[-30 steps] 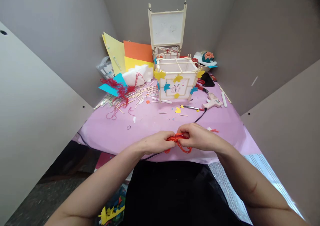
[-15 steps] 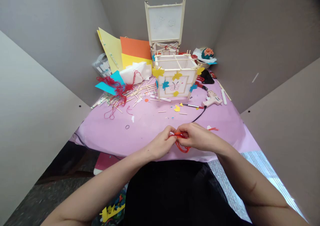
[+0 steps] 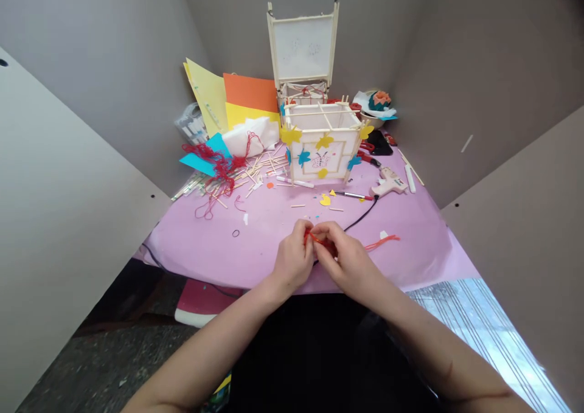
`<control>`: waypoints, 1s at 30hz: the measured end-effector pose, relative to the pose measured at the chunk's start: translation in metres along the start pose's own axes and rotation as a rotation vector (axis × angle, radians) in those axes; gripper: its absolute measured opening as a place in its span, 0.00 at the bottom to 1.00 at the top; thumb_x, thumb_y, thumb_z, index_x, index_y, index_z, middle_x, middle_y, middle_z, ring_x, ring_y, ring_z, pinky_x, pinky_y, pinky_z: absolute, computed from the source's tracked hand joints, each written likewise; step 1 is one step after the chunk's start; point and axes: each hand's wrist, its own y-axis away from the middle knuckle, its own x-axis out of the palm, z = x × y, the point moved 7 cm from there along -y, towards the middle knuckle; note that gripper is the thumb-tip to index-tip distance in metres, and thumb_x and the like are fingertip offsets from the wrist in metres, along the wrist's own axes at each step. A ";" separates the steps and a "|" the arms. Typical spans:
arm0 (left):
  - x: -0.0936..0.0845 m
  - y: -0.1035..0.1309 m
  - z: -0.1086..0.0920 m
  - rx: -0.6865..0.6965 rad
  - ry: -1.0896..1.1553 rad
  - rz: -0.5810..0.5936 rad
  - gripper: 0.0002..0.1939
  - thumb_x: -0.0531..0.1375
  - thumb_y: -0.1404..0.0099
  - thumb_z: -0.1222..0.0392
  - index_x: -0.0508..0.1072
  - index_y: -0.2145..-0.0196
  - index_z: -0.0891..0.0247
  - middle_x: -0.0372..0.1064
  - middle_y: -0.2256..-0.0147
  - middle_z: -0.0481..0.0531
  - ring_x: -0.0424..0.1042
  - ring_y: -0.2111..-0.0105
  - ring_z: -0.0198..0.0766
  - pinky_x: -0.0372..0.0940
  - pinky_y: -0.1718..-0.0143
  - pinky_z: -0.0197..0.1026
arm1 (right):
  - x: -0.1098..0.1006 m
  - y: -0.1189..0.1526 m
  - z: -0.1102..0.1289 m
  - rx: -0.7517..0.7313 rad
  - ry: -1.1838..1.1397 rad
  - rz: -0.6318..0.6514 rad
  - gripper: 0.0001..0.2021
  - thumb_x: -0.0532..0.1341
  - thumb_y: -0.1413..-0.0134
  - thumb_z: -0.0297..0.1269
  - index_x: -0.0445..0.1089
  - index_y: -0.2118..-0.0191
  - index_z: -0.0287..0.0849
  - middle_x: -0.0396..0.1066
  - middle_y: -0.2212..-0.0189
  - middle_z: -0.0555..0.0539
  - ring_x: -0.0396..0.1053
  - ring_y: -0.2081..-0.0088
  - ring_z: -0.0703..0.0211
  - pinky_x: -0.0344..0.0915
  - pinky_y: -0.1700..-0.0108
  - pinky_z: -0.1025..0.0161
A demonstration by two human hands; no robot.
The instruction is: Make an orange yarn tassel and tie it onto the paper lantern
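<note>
Left hand: pinched red-orange yarn.
Right hand: grasped the same yarn, beside the left.
Glue gun: lay right of the stick-framed paper box.

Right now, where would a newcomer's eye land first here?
Probably on the white stick-framed box, trimmed with yellow and blue cutouts, standing on the pink tablecloth. Next, likely the red-orange yarn between the left hand and right hand, near the tablecloth's front edge. The orange sheet left of the box also stands out.
</note>
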 end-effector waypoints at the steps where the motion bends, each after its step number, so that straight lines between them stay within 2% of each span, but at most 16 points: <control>1: -0.003 -0.002 0.000 -0.005 0.035 -0.049 0.04 0.49 0.32 0.62 0.62 0.61 0.59 0.66 0.69 0.47 0.67 0.70 0.37 0.58 0.66 0.39 | 0.003 0.003 -0.001 -0.008 -0.045 -0.037 0.09 0.53 0.38 0.31 0.60 0.52 0.45 0.71 0.61 0.47 0.70 0.62 0.61 0.64 0.60 0.63; 3: -0.010 -0.006 0.001 -0.036 0.156 -0.155 0.06 0.48 0.31 0.59 0.62 0.65 0.60 0.63 0.72 0.46 0.65 0.71 0.34 0.58 0.67 0.37 | 0.008 0.010 -0.006 -0.006 -0.156 -0.111 0.09 0.53 0.37 0.33 0.61 0.52 0.45 0.71 0.62 0.47 0.70 0.62 0.62 0.65 0.60 0.64; 5: -0.012 -0.010 0.002 -0.101 0.378 -0.192 0.09 0.49 0.30 0.55 0.60 0.68 0.60 0.57 0.77 0.43 0.59 0.77 0.32 0.56 0.73 0.35 | 0.014 0.019 -0.014 0.027 -0.280 -0.197 0.06 0.54 0.36 0.35 0.63 0.55 0.45 0.70 0.67 0.49 0.69 0.65 0.63 0.66 0.62 0.65; 8: -0.003 -0.012 -0.003 -0.232 0.809 -0.108 0.13 0.53 0.32 0.50 0.57 0.69 0.60 0.51 0.80 0.39 0.49 0.83 0.27 0.48 0.81 0.31 | 0.021 0.031 -0.031 0.117 -0.418 -0.324 0.06 0.56 0.37 0.38 0.66 0.59 0.43 0.69 0.72 0.50 0.69 0.69 0.63 0.66 0.64 0.65; 11: 0.001 -0.008 -0.015 -0.323 1.034 -0.037 0.16 0.57 0.35 0.48 0.56 0.69 0.60 0.53 0.80 0.40 0.47 0.84 0.24 0.42 0.83 0.29 | 0.023 0.033 -0.039 0.158 -0.495 -0.349 0.06 0.58 0.39 0.39 0.67 0.60 0.43 0.71 0.72 0.50 0.70 0.69 0.62 0.67 0.64 0.63; 13: 0.000 -0.004 -0.023 -0.348 1.076 0.007 0.18 0.60 0.37 0.47 0.56 0.69 0.60 0.53 0.80 0.39 0.46 0.84 0.24 0.42 0.83 0.28 | 0.018 0.030 -0.038 0.129 -0.487 -0.333 0.06 0.60 0.41 0.38 0.69 0.61 0.43 0.72 0.70 0.49 0.71 0.67 0.61 0.68 0.62 0.62; 15: 0.001 0.000 -0.030 -0.362 1.103 0.101 0.19 0.61 0.38 0.47 0.56 0.70 0.60 0.48 0.81 0.38 0.42 0.84 0.23 0.40 0.83 0.28 | 0.005 0.026 -0.036 0.073 -0.416 -0.338 0.05 0.61 0.42 0.37 0.71 0.62 0.43 0.72 0.69 0.48 0.70 0.65 0.60 0.67 0.61 0.62; 17: 0.003 0.006 -0.034 -0.380 1.112 0.252 0.19 0.61 0.38 0.48 0.55 0.71 0.60 0.41 0.83 0.36 0.38 0.84 0.24 0.38 0.83 0.28 | -0.012 0.023 -0.032 0.007 -0.318 -0.353 0.04 0.61 0.42 0.35 0.72 0.64 0.43 0.71 0.69 0.48 0.69 0.65 0.60 0.66 0.63 0.63; 19: 0.007 0.013 -0.035 -0.405 1.086 0.441 0.18 0.61 0.37 0.49 0.55 0.71 0.60 0.39 0.83 0.36 0.36 0.84 0.24 0.37 0.82 0.29 | -0.028 0.021 -0.026 -0.064 -0.215 -0.339 0.03 0.60 0.41 0.34 0.72 0.65 0.43 0.70 0.70 0.48 0.68 0.67 0.61 0.64 0.65 0.63; 21: 0.011 0.021 -0.034 -0.424 1.023 0.609 0.17 0.60 0.37 0.50 0.55 0.71 0.60 0.41 0.83 0.36 0.38 0.83 0.25 0.38 0.82 0.29 | -0.037 0.018 -0.017 -0.146 -0.110 -0.258 0.03 0.60 0.41 0.32 0.72 0.65 0.43 0.70 0.70 0.48 0.67 0.68 0.62 0.63 0.66 0.64; 23: 0.014 0.027 -0.031 -0.423 0.949 0.719 0.16 0.60 0.37 0.51 0.57 0.70 0.61 0.44 0.82 0.37 0.40 0.83 0.25 0.39 0.81 0.29 | -0.039 0.016 -0.008 -0.225 -0.016 -0.149 0.04 0.60 0.40 0.31 0.72 0.64 0.43 0.70 0.70 0.48 0.67 0.67 0.62 0.62 0.66 0.65; 26: 0.019 0.032 -0.028 -0.396 0.860 0.792 0.13 0.59 0.36 0.51 0.60 0.65 0.60 0.46 0.82 0.36 0.42 0.83 0.26 0.41 0.82 0.30 | -0.037 0.015 0.003 -0.291 0.050 -0.012 0.05 0.58 0.39 0.31 0.72 0.63 0.43 0.70 0.69 0.48 0.67 0.66 0.62 0.63 0.64 0.64; 30: 0.024 0.033 -0.026 -0.379 0.828 0.762 0.14 0.59 0.37 0.49 0.60 0.64 0.60 0.45 0.82 0.36 0.41 0.83 0.26 0.41 0.81 0.30 | -0.032 0.011 0.006 -0.275 0.054 0.060 0.07 0.56 0.37 0.32 0.72 0.63 0.43 0.70 0.69 0.47 0.67 0.66 0.62 0.64 0.64 0.64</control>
